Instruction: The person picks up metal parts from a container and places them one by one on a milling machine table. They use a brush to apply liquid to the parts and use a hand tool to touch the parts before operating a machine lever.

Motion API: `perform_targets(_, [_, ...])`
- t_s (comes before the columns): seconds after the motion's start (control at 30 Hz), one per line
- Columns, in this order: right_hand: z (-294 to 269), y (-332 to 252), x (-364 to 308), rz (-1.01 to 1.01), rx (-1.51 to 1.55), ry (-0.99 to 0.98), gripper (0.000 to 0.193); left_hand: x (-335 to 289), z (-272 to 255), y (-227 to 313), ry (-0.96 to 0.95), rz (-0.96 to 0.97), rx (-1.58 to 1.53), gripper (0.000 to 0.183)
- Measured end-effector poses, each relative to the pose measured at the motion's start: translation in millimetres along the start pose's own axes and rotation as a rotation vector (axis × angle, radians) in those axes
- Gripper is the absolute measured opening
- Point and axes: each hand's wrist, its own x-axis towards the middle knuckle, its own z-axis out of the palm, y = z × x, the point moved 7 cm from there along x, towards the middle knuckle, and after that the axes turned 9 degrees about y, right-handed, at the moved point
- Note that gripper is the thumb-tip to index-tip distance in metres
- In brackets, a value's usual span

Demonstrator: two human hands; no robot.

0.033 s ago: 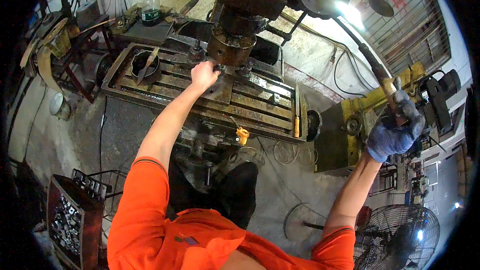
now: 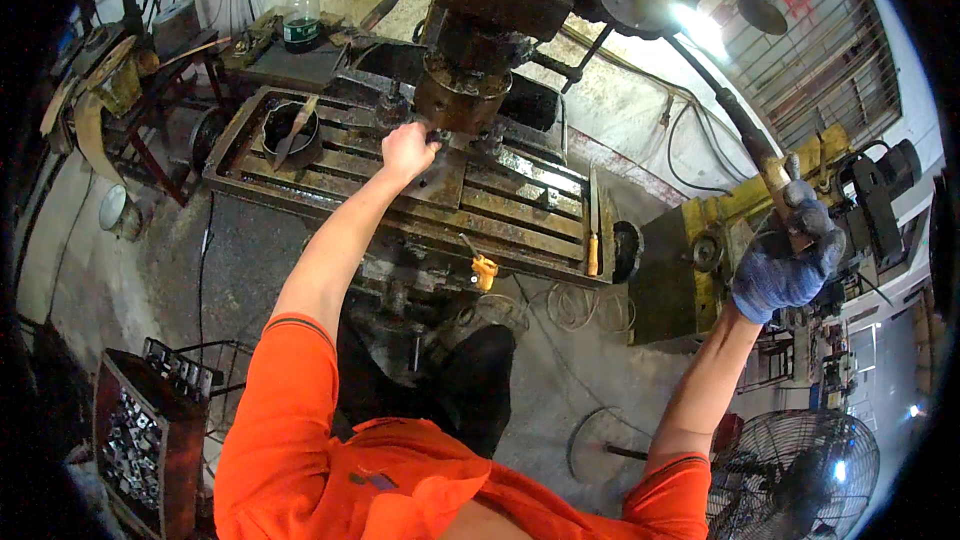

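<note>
My bare left hand [image 2: 405, 150] reaches over the slotted machine table [image 2: 500, 210] to a spot just below the dark spindle head [image 2: 462, 95]. Its fingers are closed, with a small dark piece showing at their tips; its kind cannot be made out. Out to the right, my right hand [image 2: 785, 265], in a blue-grey glove, is wrapped round the worn lower end of a long machine lever [image 2: 775, 180]. The lever slopes down from the machine's upper right, beside a bright lamp.
A pot [image 2: 300, 152] with a brush [image 2: 296, 130] in it stands on the table's left. A yellow-handled tool [image 2: 593, 252] lies at its right end. A bin of small metal parts [image 2: 135, 450] stands lower left, a caged fan [image 2: 800, 470] lower right. A plastic bottle [image 2: 301, 18] stands behind.
My gloved right hand has shifted very slightly downward at the lever. My left hand stays at the same place under the spindle head.
</note>
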Motion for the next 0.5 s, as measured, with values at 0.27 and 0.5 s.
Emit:
perform_targets(0.27, [21,-3,-36,-0.249,-0.459,0.084,0.037,-1,-9,3,-0.005,-0.006,0.013,0.033])
perform_targets(0.5, [5,9,-34,-0.068,-0.206,0.056,0.035,-2,-10,3,-0.042,-0.025,0.021,0.031])
